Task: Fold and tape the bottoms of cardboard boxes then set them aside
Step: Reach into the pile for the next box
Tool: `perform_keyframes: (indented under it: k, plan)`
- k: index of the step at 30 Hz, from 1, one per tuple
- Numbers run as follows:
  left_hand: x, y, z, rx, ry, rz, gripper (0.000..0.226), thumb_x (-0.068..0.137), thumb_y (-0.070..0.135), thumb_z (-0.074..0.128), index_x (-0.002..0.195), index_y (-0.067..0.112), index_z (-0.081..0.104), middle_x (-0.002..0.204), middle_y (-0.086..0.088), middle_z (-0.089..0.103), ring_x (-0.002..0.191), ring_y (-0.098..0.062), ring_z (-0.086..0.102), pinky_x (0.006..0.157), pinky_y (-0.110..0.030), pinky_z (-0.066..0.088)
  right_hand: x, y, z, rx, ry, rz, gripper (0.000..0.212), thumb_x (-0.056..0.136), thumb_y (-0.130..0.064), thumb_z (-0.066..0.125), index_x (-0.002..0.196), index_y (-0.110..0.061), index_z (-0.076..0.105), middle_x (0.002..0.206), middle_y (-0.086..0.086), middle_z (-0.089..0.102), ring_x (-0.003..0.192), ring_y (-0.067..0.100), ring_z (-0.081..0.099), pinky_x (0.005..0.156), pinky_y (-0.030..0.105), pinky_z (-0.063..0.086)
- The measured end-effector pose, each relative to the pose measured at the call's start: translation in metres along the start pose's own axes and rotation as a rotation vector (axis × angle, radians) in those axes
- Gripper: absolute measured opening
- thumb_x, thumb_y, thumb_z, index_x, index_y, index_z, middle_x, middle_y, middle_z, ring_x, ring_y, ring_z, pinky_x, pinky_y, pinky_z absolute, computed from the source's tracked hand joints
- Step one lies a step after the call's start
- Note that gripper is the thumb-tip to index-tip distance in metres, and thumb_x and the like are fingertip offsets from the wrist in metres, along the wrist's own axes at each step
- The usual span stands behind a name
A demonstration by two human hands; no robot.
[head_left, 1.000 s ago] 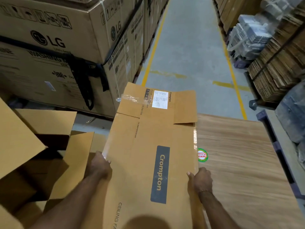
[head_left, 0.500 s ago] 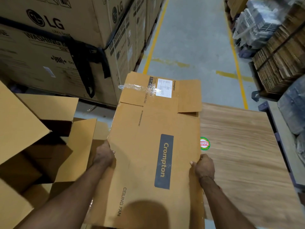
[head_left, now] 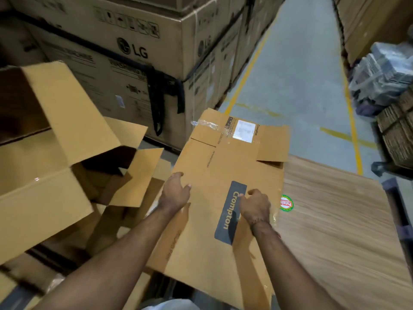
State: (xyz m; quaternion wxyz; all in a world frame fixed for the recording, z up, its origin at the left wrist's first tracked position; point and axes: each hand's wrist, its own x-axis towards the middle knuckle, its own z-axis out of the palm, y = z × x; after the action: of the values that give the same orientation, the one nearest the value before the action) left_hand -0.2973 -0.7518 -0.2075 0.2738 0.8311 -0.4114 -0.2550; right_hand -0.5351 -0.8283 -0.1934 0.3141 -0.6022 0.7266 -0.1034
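A flattened brown cardboard box point(head_left: 223, 157) printed "Crompton" lies tilted across the left edge of a wood-grain board point(head_left: 335, 231). Its end flaps point away from me; one carries a white label and a strip of loose clear tape. My left hand point(head_left: 175, 193) grips the box's left edge, thumb on top and fingers round the side. My right hand point(head_left: 254, 205) rests on the box's top face beside the dark label, fingers curled, with nothing visible in it.
Opened-up cardboard boxes point(head_left: 44, 186) lie piled at my left. Big strapped LG cartons point(head_left: 134, 50) stand behind them. A grey aisle floor point(head_left: 290, 86) with yellow lines runs ahead. Stacks of flat cardboard point(head_left: 397, 130) and wrapped bundles point(head_left: 384, 72) line the right.
My right hand left the box's right edge and moved inward onto its top face. My left hand slid further up the left edge. The view swung left and the box tilted.
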Motion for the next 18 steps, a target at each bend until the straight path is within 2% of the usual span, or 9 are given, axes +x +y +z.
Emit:
perform_keyframes:
  k: [3,6,9,11,13,15,18]
  plan:
    - [-0.042,0.019,-0.017,-0.045,0.053,0.046,0.055,0.103,0.031,0.065,0.15,0.008,0.051,0.149,-0.01,0.056,0.137,-0.029,0.053,0.11,-0.039,0.044,-0.031,-0.019,-0.009,0.059,-0.07,-0.206,0.036,0.098,-0.032,0.065,0.124,-0.008,0.069,0.127,0.012,0.066,0.117,0.032,0.062,0.09,0.032,0.05]
    - [-0.097,0.032,-0.031,-0.109,0.116,0.054,0.051,0.103,0.032,0.065,0.148,0.012,0.053,0.146,-0.006,0.059,0.128,-0.025,0.059,0.102,-0.035,0.049,-0.07,-0.03,-0.023,0.065,-0.105,-0.38,0.036,0.097,-0.034,0.065,0.126,-0.014,0.069,0.125,0.01,0.068,0.121,0.029,0.06,0.091,0.028,0.049]
    - [-0.153,0.036,-0.043,-0.181,0.222,0.04,0.047,0.103,0.029,0.066,0.146,0.013,0.056,0.143,-0.002,0.061,0.126,-0.021,0.06,0.094,-0.027,0.046,-0.116,-0.035,-0.039,0.057,-0.112,-0.516,0.033,0.098,-0.038,0.064,0.124,-0.019,0.069,0.126,0.007,0.068,0.115,0.028,0.064,0.098,0.04,0.054]
    - [-0.187,0.036,-0.055,-0.22,0.282,0.04,0.046,0.103,0.029,0.066,0.145,0.015,0.057,0.14,0.0,0.063,0.122,-0.019,0.061,0.093,-0.027,0.048,-0.146,-0.039,-0.047,0.076,-0.107,-0.588,0.029,0.098,-0.038,0.065,0.121,-0.02,0.07,0.126,0.006,0.068,0.113,0.027,0.064,0.097,0.043,0.054]
    - [-0.216,0.032,-0.072,-0.221,0.334,0.064,0.045,0.102,0.03,0.066,0.144,0.016,0.059,0.138,0.0,0.065,0.117,-0.017,0.064,0.095,-0.032,0.054,-0.176,-0.046,-0.052,0.09,-0.112,-0.648,0.027,0.1,-0.035,0.064,0.121,-0.019,0.071,0.124,0.004,0.068,0.112,0.025,0.063,0.09,0.037,0.053]
    - [-0.238,0.027,-0.093,-0.213,0.39,0.073,0.043,0.102,0.03,0.066,0.143,0.018,0.059,0.137,0.002,0.066,0.115,-0.015,0.065,0.096,-0.036,0.057,-0.204,-0.055,-0.053,0.095,-0.134,-0.693,0.025,0.101,-0.033,0.063,0.12,-0.019,0.071,0.122,0.001,0.068,0.11,0.022,0.063,0.083,0.031,0.045]
    - [-0.256,0.016,-0.13,-0.221,0.522,0.058,0.038,0.102,0.024,0.067,0.139,0.018,0.062,0.132,0.003,0.066,0.116,-0.013,0.063,0.097,-0.033,0.057,-0.236,-0.073,-0.045,0.116,-0.143,-0.782,0.022,0.1,-0.032,0.063,0.116,-0.02,0.073,0.116,0.001,0.071,0.104,0.018,0.065,0.081,0.027,0.047]
